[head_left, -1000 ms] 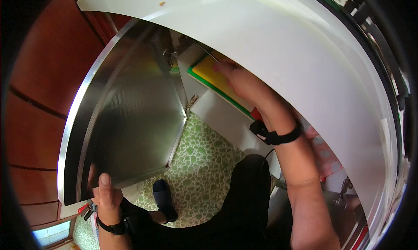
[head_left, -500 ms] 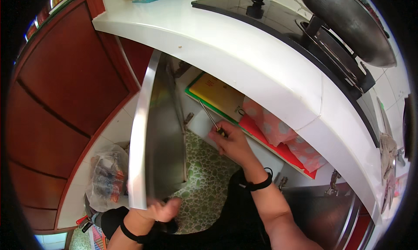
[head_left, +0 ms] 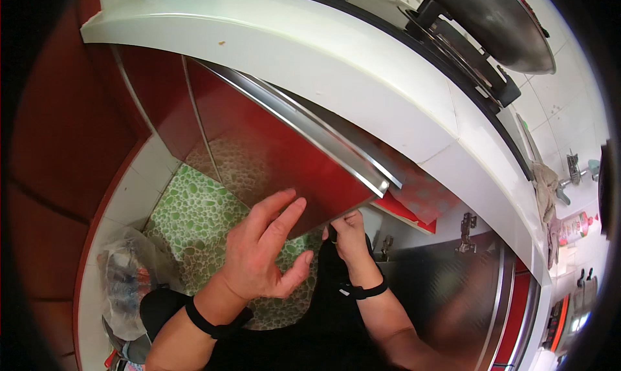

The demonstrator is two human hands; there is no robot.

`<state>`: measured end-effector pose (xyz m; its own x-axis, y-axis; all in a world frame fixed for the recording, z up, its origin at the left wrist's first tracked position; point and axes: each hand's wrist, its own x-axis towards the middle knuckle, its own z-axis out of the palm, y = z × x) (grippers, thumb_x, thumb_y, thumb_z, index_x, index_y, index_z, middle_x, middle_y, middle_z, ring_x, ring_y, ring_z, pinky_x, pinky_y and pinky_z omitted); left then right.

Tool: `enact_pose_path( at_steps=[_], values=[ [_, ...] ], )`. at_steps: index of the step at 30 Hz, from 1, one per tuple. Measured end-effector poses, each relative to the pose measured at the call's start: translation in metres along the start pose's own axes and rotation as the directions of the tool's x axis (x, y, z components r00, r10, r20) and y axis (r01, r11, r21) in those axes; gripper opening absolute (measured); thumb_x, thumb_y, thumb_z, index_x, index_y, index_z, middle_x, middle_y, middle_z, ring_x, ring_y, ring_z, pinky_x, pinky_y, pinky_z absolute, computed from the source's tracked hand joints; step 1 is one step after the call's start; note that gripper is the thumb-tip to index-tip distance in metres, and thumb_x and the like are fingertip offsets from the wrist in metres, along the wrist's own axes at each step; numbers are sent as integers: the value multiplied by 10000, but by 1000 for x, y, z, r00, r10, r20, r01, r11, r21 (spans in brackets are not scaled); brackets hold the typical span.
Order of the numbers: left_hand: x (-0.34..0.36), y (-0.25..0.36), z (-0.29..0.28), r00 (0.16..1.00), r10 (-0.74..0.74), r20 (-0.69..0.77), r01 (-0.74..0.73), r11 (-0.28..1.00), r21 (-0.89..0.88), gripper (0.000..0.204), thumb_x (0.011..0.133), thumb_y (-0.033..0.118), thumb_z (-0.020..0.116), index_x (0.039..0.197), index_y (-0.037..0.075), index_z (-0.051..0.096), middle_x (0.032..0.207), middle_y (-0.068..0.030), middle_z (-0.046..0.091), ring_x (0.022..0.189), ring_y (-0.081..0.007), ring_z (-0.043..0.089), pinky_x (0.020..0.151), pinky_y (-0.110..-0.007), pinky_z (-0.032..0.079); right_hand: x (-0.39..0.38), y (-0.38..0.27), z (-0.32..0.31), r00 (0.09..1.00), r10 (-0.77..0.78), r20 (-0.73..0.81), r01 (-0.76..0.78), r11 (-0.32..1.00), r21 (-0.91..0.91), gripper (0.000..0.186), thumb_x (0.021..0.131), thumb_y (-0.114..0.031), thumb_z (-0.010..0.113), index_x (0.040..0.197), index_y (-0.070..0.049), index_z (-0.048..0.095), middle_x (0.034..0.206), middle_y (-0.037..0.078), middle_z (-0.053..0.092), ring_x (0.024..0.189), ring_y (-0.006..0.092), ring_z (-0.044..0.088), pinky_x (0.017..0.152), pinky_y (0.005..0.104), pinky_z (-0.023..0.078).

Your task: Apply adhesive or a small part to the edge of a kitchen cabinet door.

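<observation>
The glossy red cabinet door (head_left: 278,157) with a metal edge is swung partly across the cupboard opening. My left hand (head_left: 259,248) is raised in front of its face, fingers spread and holding nothing; I cannot tell whether the fingertips touch it. Just beyond the door's lower corner, my right hand (head_left: 351,240) is closed round the dark handle of a screwdriver (head_left: 332,232). The screwdriver's shaft is hidden. Inside the cupboard, a red flat item (head_left: 404,212) and a pink dotted bag (head_left: 427,193) show past the door edge.
Above runs the white countertop (head_left: 310,73), carrying a gas stove and a dark wok (head_left: 491,25). Metal hinges (head_left: 467,232) sit by a second open door (head_left: 440,293) on the right. A clear plastic bag (head_left: 126,287) rests at the lower left, beside green pebble-patterned flooring (head_left: 187,199).
The door has swung towards the cupboard, now showing its red face and covering the books. My left hand has risen from its lower edge, while my right hand has moved lower with the screwdriver.
</observation>
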<state>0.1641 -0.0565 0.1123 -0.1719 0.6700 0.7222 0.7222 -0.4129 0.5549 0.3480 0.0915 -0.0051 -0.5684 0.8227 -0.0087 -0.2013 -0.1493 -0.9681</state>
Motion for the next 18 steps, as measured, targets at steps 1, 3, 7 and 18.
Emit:
enact_pose_path(
  at_steps=[1,3,7,18],
  values=[
    [0,-2,-1,999,4,49,-5,1000,7,558,739,205,764,1242,0,639,1183,-190,625,949,-331,681,773,-367,580,1,-7,3,1000,-1,-9,1,1000,-10,216,988,-81,607,1195,-17,612,954,28,661,656,118,604,521,280,485],
    [1,-2,0,997,-17,78,16,1000,19,302,723,113,752,1010,34,702,980,-90,670,768,-256,691,648,-336,572,2,-20,17,983,-60,-175,70,996,50,204,998,-143,636,1161,-22,621,927,18,654,640,107,597,528,276,491],
    [-9,-5,6,991,-13,134,17,1000,-26,238,742,74,737,978,51,723,957,-97,687,685,-265,687,572,-356,552,6,-19,12,944,-125,-305,105,991,-81,170,1024,-188,591,1113,-47,622,1056,66,681,920,146,659,558,263,533],
    [-23,-9,5,803,-278,527,155,951,266,206,859,236,709,908,43,658,888,-121,647,705,-313,682,650,-405,567,-4,-23,6,872,-269,-409,161,946,-280,105,1019,-127,583,1091,-50,576,957,83,693,757,166,686,551,256,498]
  ],
)
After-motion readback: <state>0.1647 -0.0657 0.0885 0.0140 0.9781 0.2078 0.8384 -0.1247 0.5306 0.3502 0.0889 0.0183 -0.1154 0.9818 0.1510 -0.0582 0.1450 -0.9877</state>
